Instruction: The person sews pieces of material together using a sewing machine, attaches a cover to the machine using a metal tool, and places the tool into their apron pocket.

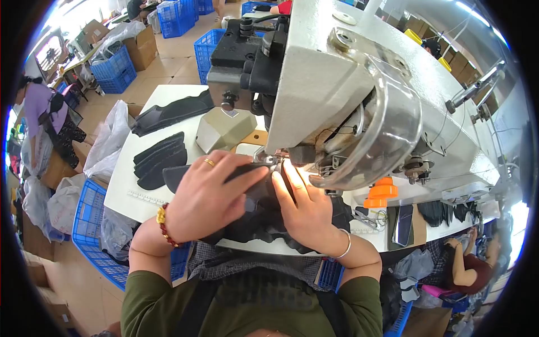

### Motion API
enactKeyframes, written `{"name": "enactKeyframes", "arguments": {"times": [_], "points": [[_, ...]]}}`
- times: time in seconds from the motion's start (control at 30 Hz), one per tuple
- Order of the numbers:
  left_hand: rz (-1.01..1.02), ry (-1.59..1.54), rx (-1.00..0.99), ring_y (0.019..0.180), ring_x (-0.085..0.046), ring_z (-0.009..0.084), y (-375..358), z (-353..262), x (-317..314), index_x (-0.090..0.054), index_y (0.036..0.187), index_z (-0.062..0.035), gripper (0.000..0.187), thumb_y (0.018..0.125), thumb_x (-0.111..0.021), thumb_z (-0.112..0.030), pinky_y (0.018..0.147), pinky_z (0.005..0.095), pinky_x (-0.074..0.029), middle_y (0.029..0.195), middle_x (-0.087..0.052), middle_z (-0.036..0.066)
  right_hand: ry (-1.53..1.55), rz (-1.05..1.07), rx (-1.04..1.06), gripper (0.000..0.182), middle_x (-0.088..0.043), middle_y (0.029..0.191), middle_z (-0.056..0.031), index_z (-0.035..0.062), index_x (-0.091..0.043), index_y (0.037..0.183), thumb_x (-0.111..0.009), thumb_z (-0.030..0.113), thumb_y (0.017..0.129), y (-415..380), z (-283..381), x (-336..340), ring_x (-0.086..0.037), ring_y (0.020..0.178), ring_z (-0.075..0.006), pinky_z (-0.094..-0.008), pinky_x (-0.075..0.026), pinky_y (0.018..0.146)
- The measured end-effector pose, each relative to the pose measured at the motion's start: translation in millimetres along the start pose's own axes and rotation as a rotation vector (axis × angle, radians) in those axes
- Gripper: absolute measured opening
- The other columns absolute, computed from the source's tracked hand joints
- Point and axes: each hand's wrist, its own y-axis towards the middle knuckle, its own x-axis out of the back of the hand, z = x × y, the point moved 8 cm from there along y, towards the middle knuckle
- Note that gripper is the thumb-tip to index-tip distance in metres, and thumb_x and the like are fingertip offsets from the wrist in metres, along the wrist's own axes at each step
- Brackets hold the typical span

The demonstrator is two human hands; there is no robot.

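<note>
The sewing machine (331, 73) stands in front of me, its lit needle area just beyond my fingertips. My left hand (210, 196) pinches the edge of a dark curved piece of material (177, 177) and holds it beside the presser foot. Fingers stretched out, my right hand (306, 208) lies flat on black material (255, 222) close to the needle. Part of that material is hidden under both hands, and its front edge hangs toward my lap. A clear plastic guard (393, 123) curves above my right hand.
Stacked black cut pieces (161, 160) and a longer black piece (174, 112) lie left on the white table (126, 191). Orange knobs (382, 192), scissors (377, 219) and a phone (402, 224) are right. A blue crate (90, 216) stands lower left. Other people work both sides.
</note>
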Motion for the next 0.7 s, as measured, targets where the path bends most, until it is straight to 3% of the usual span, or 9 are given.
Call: {"name": "enactKeyframes", "arguments": {"times": [0.1, 0.2, 0.23, 0.37, 0.7], "points": [[-0.011, 0.03, -0.035, 0.1, -0.06, 0.0268, 3, -7, -9, -0.066, 0.116, -0.0131, 0.045, 0.071, -0.067, -0.008, 0.082, 0.0379, -0.049, 0.11, -0.06, 0.007, 0.054, -0.02, -0.031, 0.044, -0.059, 0.121, -0.0223, 0.0014, -0.064, 0.116, -0.062, 0.008, 0.072, 0, 3, 4, -0.062, 0.097, -0.0334, -0.0456, -0.048, 0.079], [0.009, 0.041, -0.035, 0.098, -0.06, 0.0264, 4, -8, -16, -0.066, 0.112, -0.0134, 0.041, 0.072, -0.069, -0.01, 0.08, 0.0377, -0.049, 0.109, -0.059, 0.007, 0.002, 0.056, -0.01, 0.055, -0.062, 0.117, -0.0211, 0.0061, -0.064, 0.122, -0.073, 0.01, 0.068, 3, 5, 9, -0.065, 0.089, -0.0306, -0.0395, -0.053, 0.069], [0.005, 0.044, -0.011, 0.097, -0.059, 0.0263, 6, -5, -17, -0.066, 0.112, -0.0135, 0.039, 0.073, -0.071, -0.013, 0.08, 0.0378, -0.048, 0.109, -0.059, 0.007, -0.035, 0.043, -0.01, 0.061, -0.062, 0.115, -0.0212, 0.0093, -0.063, 0.125, -0.077, 0.012, 0.066, 8, 4, 10, -0.064, 0.088, -0.0321, -0.0412, -0.054, 0.067], [-0.022, 0.047, 0.006, 0.096, -0.057, 0.0258, 14, -2, -13, -0.066, 0.108, -0.0125, 0.036, 0.075, -0.076, -0.022, 0.078, 0.0372, -0.048, 0.109, -0.057, 0.006, -0.044, 0.091, -0.096, 0.06, -0.062, 0.114, -0.0218, 0.0102, -0.062, 0.126, -0.076, 0.011, 0.068, 3, -2, -2, -0.064, 0.085, -0.0327, -0.0412, -0.054, 0.067], [-0.084, -0.032, -0.025, 0.1, -0.056, 0.0257, 23, 1, -30, -0.067, 0.107, -0.0088, 0.037, 0.073, -0.077, -0.019, 0.082, 0.0371, -0.047, 0.108, -0.057, 0.005, 0.074, 0.079, 0.001, 0.052, -0.061, 0.117, -0.021, 0.0078, -0.062, 0.122, -0.075, 0.015, 0.073, -2, -8, 7, -0.062, 0.088, -0.0325, -0.0397, -0.051, 0.072]]}}
